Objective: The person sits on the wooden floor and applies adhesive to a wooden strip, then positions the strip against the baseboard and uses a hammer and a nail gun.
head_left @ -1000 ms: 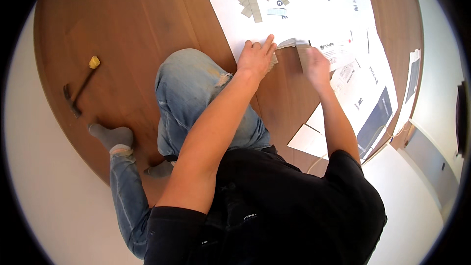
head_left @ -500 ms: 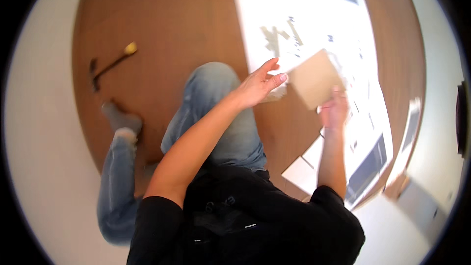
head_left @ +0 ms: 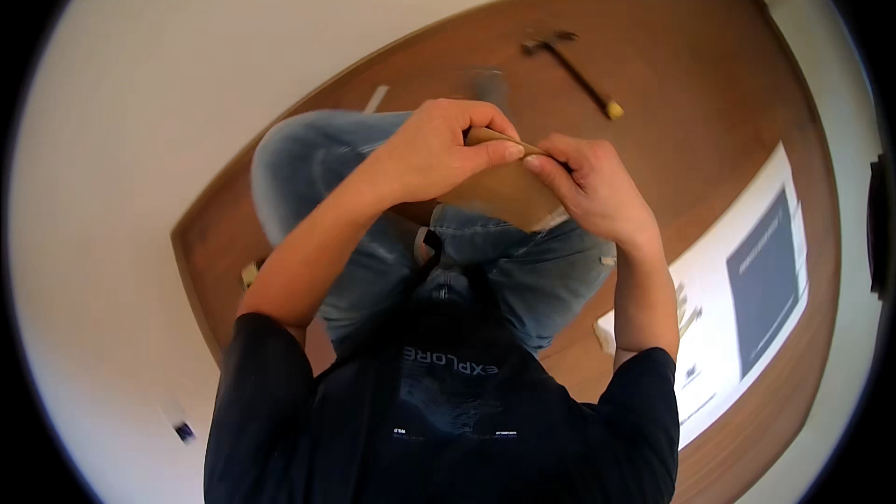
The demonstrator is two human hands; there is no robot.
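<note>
A tan, paper-like sheet (head_left: pixel 499 196) is held above my lap, its upper edge bent or folded over. My left hand (head_left: pixel 439 145) pinches that edge between thumb and fingers from the left. From the right, my right hand (head_left: pixel 597 187) grips the same edge, so the two thumbs nearly meet at the middle. The sheet's lower part hangs down toward my jeans (head_left: pixel 327 168). Whether it is stiff paper or thin card I cannot tell.
A dark hammer (head_left: pixel 579 79) with a yellow handle end lies on the brown wooden floor (head_left: pixel 700 75) ahead. To the right, a white printed sheet (head_left: pixel 719 299) bears a dark panel and several small pieces. A pale strip (head_left: pixel 376 99) lies beyond my left knee.
My view has swung left, away from the white printed sheet. The tan sheet was in my right hand alone, with my left hand open beside it; now both hands grip it above my lap.
</note>
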